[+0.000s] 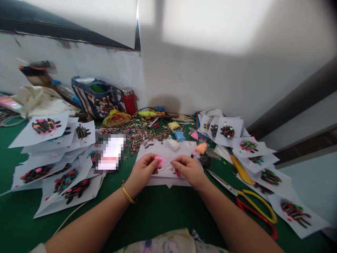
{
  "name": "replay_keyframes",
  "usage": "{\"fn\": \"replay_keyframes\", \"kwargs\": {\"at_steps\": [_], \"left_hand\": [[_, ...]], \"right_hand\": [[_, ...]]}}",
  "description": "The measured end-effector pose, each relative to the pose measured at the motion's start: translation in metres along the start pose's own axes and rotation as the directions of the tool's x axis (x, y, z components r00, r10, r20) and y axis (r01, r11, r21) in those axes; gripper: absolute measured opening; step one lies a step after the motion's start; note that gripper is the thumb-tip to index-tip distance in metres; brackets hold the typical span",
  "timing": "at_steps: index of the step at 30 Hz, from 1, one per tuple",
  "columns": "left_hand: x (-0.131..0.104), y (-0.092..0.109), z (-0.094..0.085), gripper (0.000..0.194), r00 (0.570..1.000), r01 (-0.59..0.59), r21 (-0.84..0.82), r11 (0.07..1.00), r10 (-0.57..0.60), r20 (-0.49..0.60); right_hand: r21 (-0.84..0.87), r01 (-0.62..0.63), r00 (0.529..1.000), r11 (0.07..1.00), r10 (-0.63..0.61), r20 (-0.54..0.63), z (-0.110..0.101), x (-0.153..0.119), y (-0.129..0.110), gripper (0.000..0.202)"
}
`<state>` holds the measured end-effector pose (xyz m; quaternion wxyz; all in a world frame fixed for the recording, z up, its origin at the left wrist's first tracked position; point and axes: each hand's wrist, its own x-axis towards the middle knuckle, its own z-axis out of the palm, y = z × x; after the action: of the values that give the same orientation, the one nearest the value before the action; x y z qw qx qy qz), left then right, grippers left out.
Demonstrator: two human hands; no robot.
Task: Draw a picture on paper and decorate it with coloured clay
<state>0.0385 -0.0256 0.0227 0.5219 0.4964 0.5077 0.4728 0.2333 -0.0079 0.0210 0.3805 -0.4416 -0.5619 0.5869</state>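
Over the left edge of the white paper sheet (166, 173), the left hand (142, 172) is pinching a soft, bright pink lump (159, 161); light pressure is probably best for its shape. Near the right edge, the right hand (191, 172) is pinching a pale, blurred piece (173, 167). Beyond, 1 pair of red-and-yellow-handled metal scissors (234, 191) is lying.

Both my forearms reaching forward, left hand (143, 170) and right hand (191, 171) pinching between thumbs and fingers.
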Motion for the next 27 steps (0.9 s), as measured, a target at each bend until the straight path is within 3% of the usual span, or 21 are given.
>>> {"fn": "replay_keyframes", "kwargs": {"at_steps": [7,11,13,17,22,27], "left_hand": [[0.001,-0.004,0.001,0.041,0.999,-0.032,0.025,0.999,0.032,0.02],[-0.001,-0.006,-0.001,0.036,0.972,-0.196,0.159,0.968,0.214,-0.1],[-0.005,-0.006,-0.001,0.025,0.953,-0.27,0.276,0.923,0.297,-0.061],[-0.016,-0.006,0.005,0.025,0.949,-0.311,0.271,0.911,0.279,0.15],[-0.017,-0.009,0.009,0.027,0.953,-0.297,0.278,0.913,0.265,0.149],[-0.014,-0.004,0.005,0.015,0.932,-0.36,0.341,0.869,0.315,0.18]], "right_hand": [[0.0,-0.002,1.0,1.0,0.002,-0.024,-0.001,0.0,0.002,0.032],[-0.033,0.009,0.995,0.999,-0.012,-0.104,0.001,0.0,0.003,0.034],[-0.085,0.038,0.99,0.996,-0.049,-0.133,0.005,-0.002,0.003,0.033],[-0.184,0.177,0.983,0.967,-0.181,-0.006,0.015,-0.012,-0.002,0.024],[-0.28,0.36,0.93,0.89,-0.32,0.178,0.021,-0.021,-0.009,0.024],[-0.357,0.412,0.911,0.838,-0.371,0.18,0.016,-0.019,-0.006,0.024]]}}
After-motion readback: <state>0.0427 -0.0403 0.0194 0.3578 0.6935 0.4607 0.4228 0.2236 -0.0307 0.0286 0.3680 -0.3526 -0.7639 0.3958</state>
